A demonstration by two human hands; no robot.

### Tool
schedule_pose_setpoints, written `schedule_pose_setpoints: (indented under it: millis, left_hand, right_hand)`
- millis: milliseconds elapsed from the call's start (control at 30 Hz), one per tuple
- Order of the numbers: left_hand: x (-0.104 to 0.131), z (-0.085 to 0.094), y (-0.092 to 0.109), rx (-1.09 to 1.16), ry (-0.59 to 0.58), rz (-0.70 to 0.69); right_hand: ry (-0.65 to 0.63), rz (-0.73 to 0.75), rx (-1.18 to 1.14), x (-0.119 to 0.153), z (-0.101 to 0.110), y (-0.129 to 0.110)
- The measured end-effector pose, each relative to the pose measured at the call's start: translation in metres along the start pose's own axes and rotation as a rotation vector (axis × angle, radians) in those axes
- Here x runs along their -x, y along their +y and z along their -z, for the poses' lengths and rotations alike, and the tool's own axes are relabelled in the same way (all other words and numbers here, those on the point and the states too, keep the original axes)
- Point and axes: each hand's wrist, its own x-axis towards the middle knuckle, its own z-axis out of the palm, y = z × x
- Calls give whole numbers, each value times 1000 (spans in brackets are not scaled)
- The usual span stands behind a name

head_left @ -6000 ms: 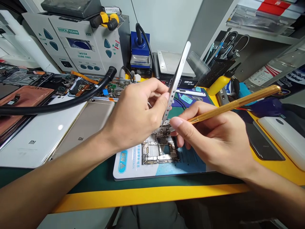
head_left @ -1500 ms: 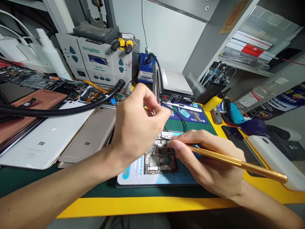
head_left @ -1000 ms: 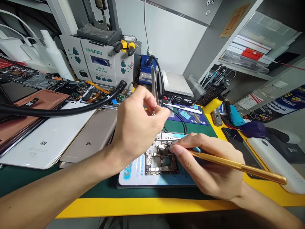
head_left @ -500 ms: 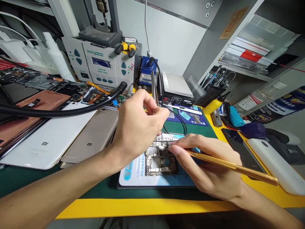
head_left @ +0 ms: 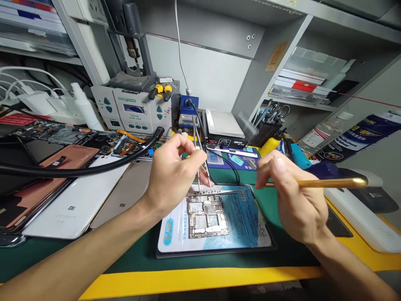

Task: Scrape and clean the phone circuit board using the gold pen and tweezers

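My left hand (head_left: 177,167) pinches a pair of metal tweezers (head_left: 194,131). The two legs point down, slightly apart, with their tips by the metal strip (head_left: 196,193) along the top of the pad. Just below the tips lies a phone circuit board (head_left: 208,230) on the blue and white pad (head_left: 247,225). To the right, my right hand (head_left: 297,200) is closed around a gold-handled, pen-shaped tool (head_left: 332,183), held nearly level above the green mat and away from the board. I cannot make out this tool's working end.
Phone backs, one white (head_left: 75,209) and one coppery (head_left: 62,167), lie left under a black hose (head_left: 103,170). Behind stand a hot-air station (head_left: 134,110) and a hot plate (head_left: 224,125). A tool holder (head_left: 269,129) and bottle (head_left: 326,133) are at right.
My right hand has lifted off the board and moved right with the gold-handled tool, baring more of the pad. My left hand still holds the tweezers near the board. The view has shifted.
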Motion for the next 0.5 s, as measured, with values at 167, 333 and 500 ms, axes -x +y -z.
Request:
schedule_pose_setpoints:
  millis: [167, 333, 500]
  left_hand:
    - [5, -5, 5, 39, 14, -55]
    - [12, -6, 9, 36, 29, -128]
    - [18, -7, 11, 48, 30, -159]
  right_hand:
    - [-313, -264, -90, -8, 4, -13]
    - [-538, -545, -284, -16, -2, -28]
    - [-587, -593, -443, -17, -9, -27]
